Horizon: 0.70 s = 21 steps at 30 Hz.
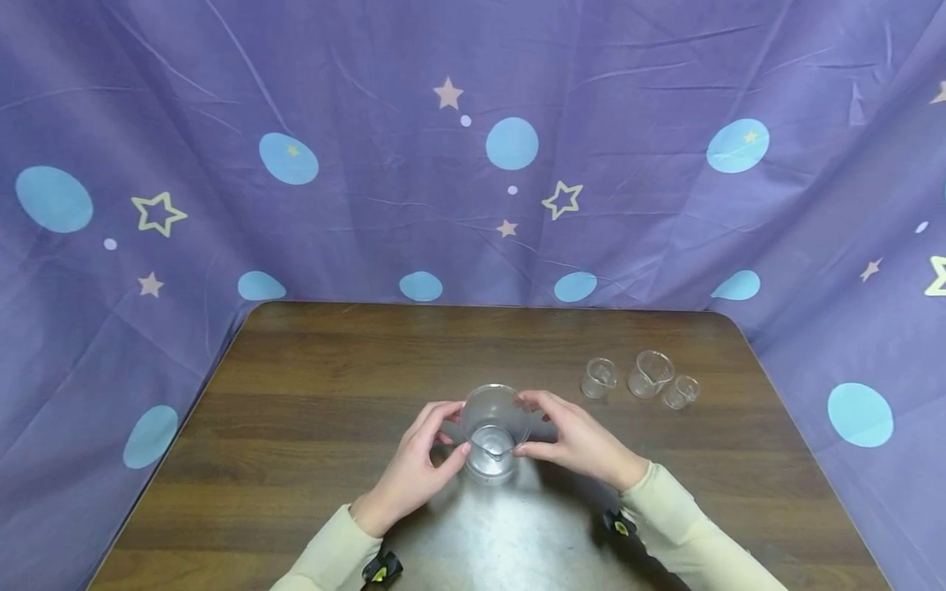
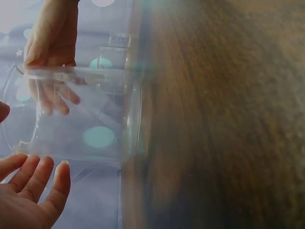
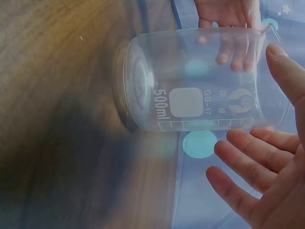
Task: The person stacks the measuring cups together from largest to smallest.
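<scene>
A clear glass beaker (image 1: 493,450), large and with a pouring lip, stands upright between the two hands near the middle of the wooden table. White print reading "500ml" shows on its wall (image 3: 186,101) in the right wrist view. My left hand (image 1: 415,469) holds the upper part from the left, thumb toward the front and fingers round the side. On the opposite side, my right hand (image 1: 580,437) grips near the rim, its thumb by the lip. Through the glass, each wrist view shows the other hand's fingers. The beaker's base is close over or on the tabletop.
Three smaller glass beakers stand together at the back right: one on the left (image 1: 597,381), a larger one (image 1: 650,377) and a small one (image 1: 681,394). A purple curtain (image 1: 369,164) with stars and blue dots surrounds the table (image 1: 332,353) at the back and sides.
</scene>
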Tool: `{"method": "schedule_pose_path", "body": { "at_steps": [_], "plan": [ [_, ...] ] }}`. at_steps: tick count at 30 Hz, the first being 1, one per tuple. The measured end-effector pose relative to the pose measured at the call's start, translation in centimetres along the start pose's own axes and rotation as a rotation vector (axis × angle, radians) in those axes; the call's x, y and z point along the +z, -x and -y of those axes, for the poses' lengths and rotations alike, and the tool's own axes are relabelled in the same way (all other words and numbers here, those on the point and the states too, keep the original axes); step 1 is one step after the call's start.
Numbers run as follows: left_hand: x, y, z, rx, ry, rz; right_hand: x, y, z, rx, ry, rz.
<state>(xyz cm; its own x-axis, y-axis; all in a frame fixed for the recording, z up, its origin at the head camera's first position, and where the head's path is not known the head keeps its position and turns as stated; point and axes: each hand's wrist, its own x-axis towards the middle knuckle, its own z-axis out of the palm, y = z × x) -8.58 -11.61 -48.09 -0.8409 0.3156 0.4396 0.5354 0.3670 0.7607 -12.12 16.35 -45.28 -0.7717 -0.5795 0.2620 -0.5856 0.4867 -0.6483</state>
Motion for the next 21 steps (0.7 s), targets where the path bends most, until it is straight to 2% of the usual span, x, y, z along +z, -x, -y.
{"method": "schedule_pose_path", "body": {
  "at_steps": [9,21],
  "plan": [
    [-0.21,0.64,0.60,0.045,0.039,0.017,0.58,0.81,0.28,-0.008,-0.012,0.010],
    [-0.02,0.96,0.63,0.024,0.065,0.022,0.91,1.08,0.16,-0.024,-0.019,0.001]
  ]
}}
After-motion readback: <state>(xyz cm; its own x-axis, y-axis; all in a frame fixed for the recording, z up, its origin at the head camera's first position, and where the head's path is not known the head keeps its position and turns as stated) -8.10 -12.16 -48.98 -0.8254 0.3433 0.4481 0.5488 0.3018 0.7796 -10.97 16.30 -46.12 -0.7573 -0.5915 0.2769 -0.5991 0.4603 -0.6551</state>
